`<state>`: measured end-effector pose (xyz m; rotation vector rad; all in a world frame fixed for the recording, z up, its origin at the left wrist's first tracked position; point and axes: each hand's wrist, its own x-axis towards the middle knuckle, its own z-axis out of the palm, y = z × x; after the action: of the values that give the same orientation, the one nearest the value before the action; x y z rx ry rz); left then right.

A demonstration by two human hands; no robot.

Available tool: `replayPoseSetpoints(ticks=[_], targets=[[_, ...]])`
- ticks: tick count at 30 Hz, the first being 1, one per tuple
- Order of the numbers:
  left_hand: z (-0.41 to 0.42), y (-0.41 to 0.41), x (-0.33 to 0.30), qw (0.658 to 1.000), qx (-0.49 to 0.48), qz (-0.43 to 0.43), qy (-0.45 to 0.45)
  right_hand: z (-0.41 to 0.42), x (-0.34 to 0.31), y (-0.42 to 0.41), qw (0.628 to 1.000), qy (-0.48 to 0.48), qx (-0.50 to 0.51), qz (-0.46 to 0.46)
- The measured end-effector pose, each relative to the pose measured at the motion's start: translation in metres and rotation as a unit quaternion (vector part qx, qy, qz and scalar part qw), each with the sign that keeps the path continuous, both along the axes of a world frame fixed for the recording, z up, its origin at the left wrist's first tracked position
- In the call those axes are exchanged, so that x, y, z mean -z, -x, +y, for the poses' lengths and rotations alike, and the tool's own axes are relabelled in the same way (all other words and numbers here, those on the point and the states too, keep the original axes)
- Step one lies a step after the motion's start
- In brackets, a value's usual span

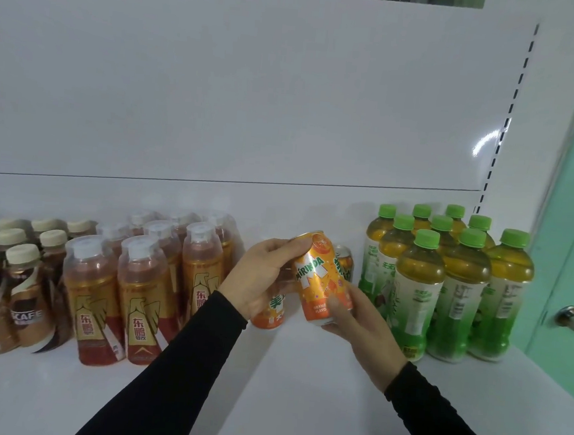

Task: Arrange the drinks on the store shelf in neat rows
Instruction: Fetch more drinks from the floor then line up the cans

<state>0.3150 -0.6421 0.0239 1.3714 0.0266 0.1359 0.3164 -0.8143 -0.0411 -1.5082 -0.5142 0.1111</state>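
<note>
Holding an orange can (322,278) lettered "MIRINDA" and "ORANGE FLAVO…", you grip it tilted above the white shelf (301,373): your left hand (260,277) curls round its upper part, your right hand (363,323) cups its base. Two more orange cans (269,313) stand behind it, partly hidden. Green-capped tea bottles (451,288) stand right; gold bottles (142,291) marked "东鹏" and brown "…CAFE" bottles (28,300) stand left.
</note>
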Motion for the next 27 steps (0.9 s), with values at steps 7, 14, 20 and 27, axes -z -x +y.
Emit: replayPoseSetpoints(ticks=[7,14,20,27], targets=[[-0.0024,0.0012,-0.0017,1.000,0.014,-0.007,-0.018,0.0030,0.0032,-0.0011,0.998,-0.069,0.012,0.003],[0.0005,0.0018,-0.0001,1.000,0.016,-0.002,0.016,0.0002,0.0029,-0.0008,0.993,-0.094,-0.030,0.067],[-0.0024,-0.0017,0.0023,1.000,0.007,-0.012,-0.024,0.0017,0.0019,-0.0017,0.999,-0.005,0.006,-0.046],[-0.0006,-0.0007,0.0010,0.999,0.033,0.007,-0.004,-0.0002,0.0046,-0.0054,0.991,-0.111,-0.056,0.058]])
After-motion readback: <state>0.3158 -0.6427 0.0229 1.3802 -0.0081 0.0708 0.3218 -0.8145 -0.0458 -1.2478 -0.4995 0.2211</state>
